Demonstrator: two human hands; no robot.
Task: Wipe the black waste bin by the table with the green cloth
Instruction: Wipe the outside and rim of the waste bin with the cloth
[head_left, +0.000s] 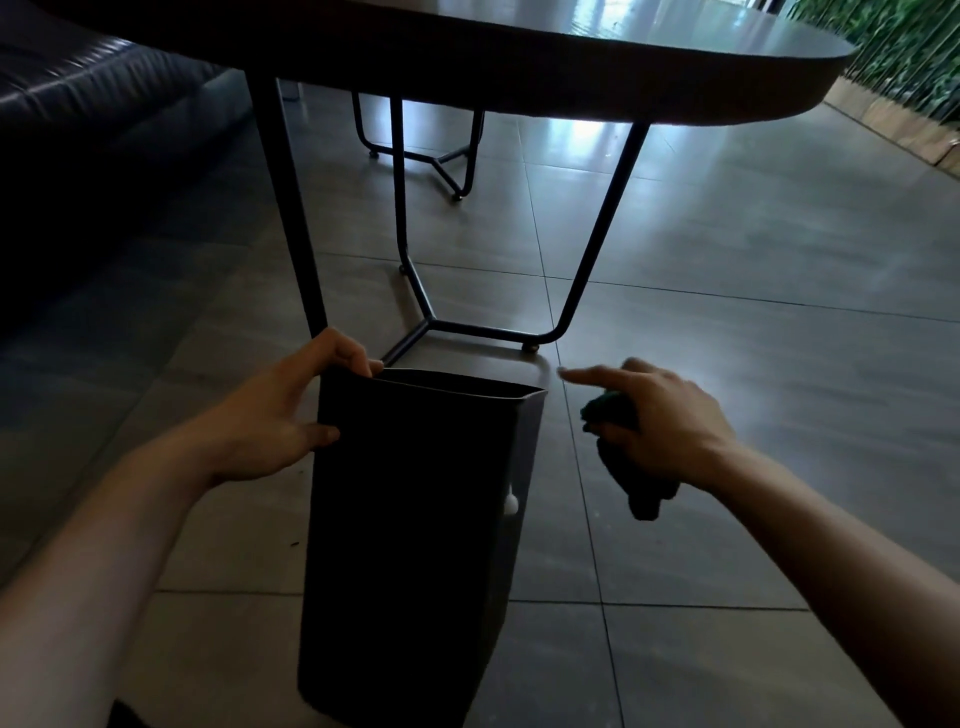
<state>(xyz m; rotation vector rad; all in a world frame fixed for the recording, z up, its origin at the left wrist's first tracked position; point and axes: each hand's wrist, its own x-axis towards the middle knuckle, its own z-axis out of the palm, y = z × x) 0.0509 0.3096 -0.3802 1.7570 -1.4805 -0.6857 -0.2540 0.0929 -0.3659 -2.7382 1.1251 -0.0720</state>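
The black waste bin (415, 519) stands on the tiled floor in the lower middle, tall and rectangular, its open top facing away from me. My left hand (275, 415) grips its upper left rim, fingers hooked over the edge and thumb on the near wall. My right hand (660, 415) hovers just right of the bin, apart from it, index finger stretched toward the rim. It holds the bunched green cloth (628, 467), which hangs below the palm. A small white spot (511, 503) shows on the bin's right edge.
A dark oval table (519, 67) spans the top, its black metal legs (597, 249) and floor bar (483, 330) just beyond the bin. A dark sofa (93, 130) fills the upper left. Green plants (898, 52) stand at the far right. Grey floor tiles (753, 260) lie to the right.
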